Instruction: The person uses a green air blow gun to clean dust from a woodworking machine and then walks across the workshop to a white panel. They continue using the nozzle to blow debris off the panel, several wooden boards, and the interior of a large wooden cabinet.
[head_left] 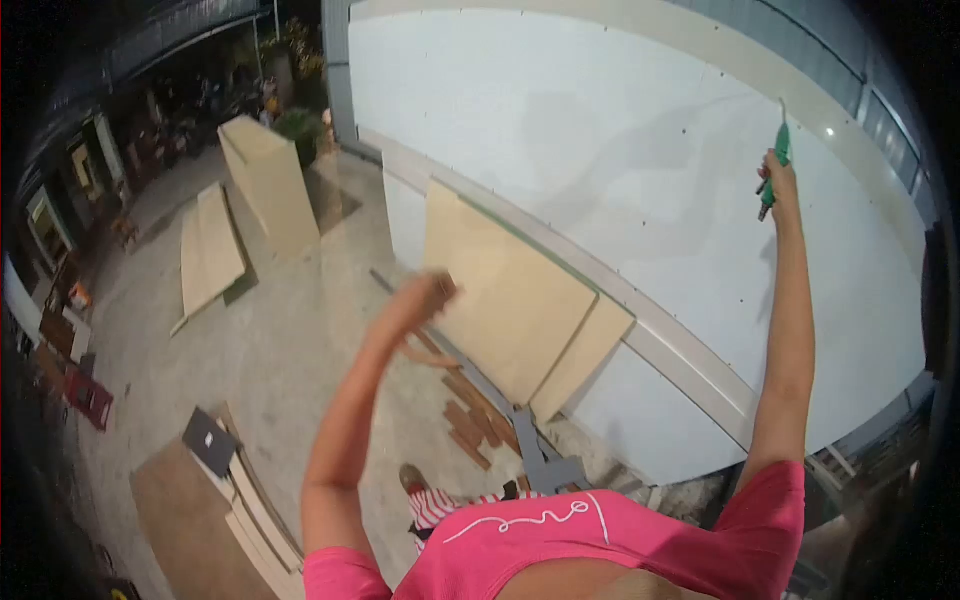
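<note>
A green air blow gun (783, 145) is gripped in my right hand (783, 182), raised high at the right with the arm stretched out. Its thin curved nozzle points up, close in front of the large white panel (640, 120); whether it touches the panel I cannot make out. A metal fitting shows at the gun's lower end. My left hand (430, 298) hangs bent in front of the leaning beige boards (510, 300). Motion blurs its fingers, which look curled, and whatever may be in them is hidden.
A pale rail (690, 365) crosses the white panel low down. Wood offcuts (470, 425) and a grey metal piece (540, 455) lie near my feet. Boards with a dark plate (210, 440) lie at lower left. A tall beige box (270, 185) and a tilted board (210, 250) stand farther back.
</note>
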